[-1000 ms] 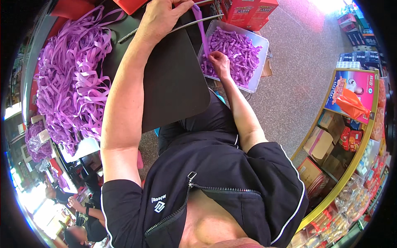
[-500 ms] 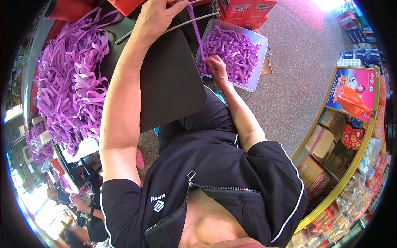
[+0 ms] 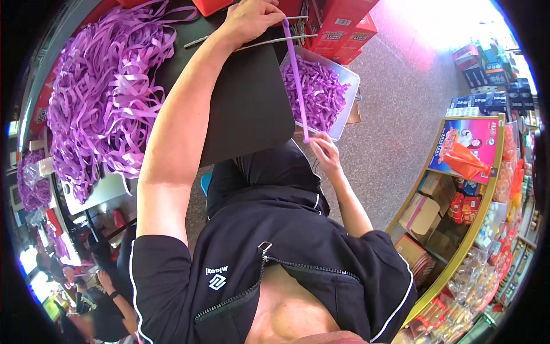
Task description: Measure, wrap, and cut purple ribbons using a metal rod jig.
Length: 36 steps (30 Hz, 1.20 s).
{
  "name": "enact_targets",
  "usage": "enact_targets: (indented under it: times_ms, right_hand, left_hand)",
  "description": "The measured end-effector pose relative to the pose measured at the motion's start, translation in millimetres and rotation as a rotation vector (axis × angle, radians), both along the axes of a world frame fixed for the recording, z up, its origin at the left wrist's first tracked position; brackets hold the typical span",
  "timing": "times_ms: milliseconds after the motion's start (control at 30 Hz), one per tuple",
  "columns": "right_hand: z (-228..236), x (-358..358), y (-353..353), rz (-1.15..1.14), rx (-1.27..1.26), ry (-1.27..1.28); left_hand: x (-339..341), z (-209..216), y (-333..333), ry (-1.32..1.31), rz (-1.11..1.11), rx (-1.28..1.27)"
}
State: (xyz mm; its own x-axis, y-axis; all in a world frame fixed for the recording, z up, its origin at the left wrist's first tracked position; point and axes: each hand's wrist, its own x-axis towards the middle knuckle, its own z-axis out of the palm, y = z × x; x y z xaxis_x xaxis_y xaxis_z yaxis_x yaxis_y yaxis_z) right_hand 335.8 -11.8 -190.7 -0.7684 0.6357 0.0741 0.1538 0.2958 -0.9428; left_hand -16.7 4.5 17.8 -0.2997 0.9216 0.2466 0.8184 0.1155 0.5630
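A purple ribbon (image 3: 297, 86) runs in a straight line between my two hands, past the table's right edge. My left hand (image 3: 252, 22) is closed at its upper end, beside two thin grey metal rods (image 3: 278, 40) over the black table. Pinched fingers of my right hand (image 3: 326, 153) are at the ribbon's lower end, in front of the bin. Behind the ribbon stands a translucent plastic bin (image 3: 353, 94), holding many short purple ribbon pieces (image 3: 323, 92). A large heap of long purple ribbons (image 3: 109, 97) covers the table's left side.
The black tabletop (image 3: 246, 109) lies under my left forearm. Red boxes (image 3: 344, 34) stand beyond the bin. At the right, a yellow-edged shelf (image 3: 458, 229) holds cartons and packaged goods. Another person (image 3: 106, 309) works at the lower left. Speckled floor (image 3: 395, 97) stretches between bin and shelf.
My right hand has moved toward me, away from the bin, and a longer stretch of ribbon shows between my hands. The whole view has shifted somewhat.
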Motion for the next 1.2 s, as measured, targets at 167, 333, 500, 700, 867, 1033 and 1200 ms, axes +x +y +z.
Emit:
enact_targets:
  times_ms: [167, 333, 500, 700, 867, 1033, 1200]
  right_hand:
    - [104, 31, -20, 0.106, 0.058, -0.018]
    - [165, 29, -28, 0.225, 0.035, 0.225]
    - [206, -13, -12, 0.315, 0.122, 0.625]
    - [275, -84, 51, 0.467, 0.318, 0.795]
    - [334, -173, 121, -0.154, 0.913, 0.174]
    - [335, -285, 183, 0.379, -0.019, 0.629]
    - [269, -347, 243, 0.401, -0.27, 0.498]
  left_hand:
    - [-8, -19, 6, 0.029, 0.045, 0.001]
    - [-11, -24, 9, -0.009, 0.084, -0.002]
    - [-7, -22, 8, 0.0, 0.081, 0.038]
    - [-5, -17, 2, 0.029, 0.079, -0.029]
    - [-4, -14, 4, -0.004, 0.039, -0.028]
    - [-7, -10, -9, -0.032, -0.025, -0.096]
    - [-3, -13, -5, 0.003, 0.014, -0.067]
